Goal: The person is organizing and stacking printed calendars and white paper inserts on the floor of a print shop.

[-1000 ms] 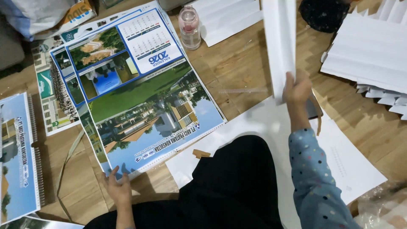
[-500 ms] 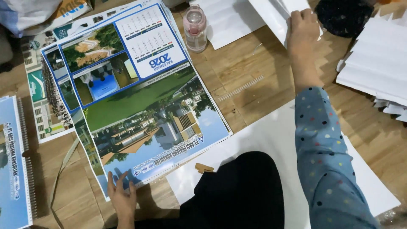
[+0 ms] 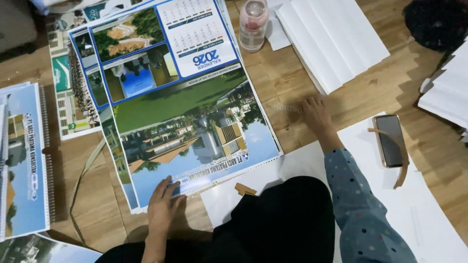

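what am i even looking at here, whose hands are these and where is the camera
This is one picture from a camera worn on a person's head, looking down at their own two bare hands; there is no machine. They sit at a wooden floor spread with paper goods. The left hand rests flat on the near edge of a large printed calendar sheet, the top of a small stack. The right hand, in a dotted blue sleeve, lies open on the bare wood and looks blurred; it holds nothing. Nearby are a small clear bottle, a pile of white folded sheets, a phone on white paper, and spiral-bound calendars at the left.
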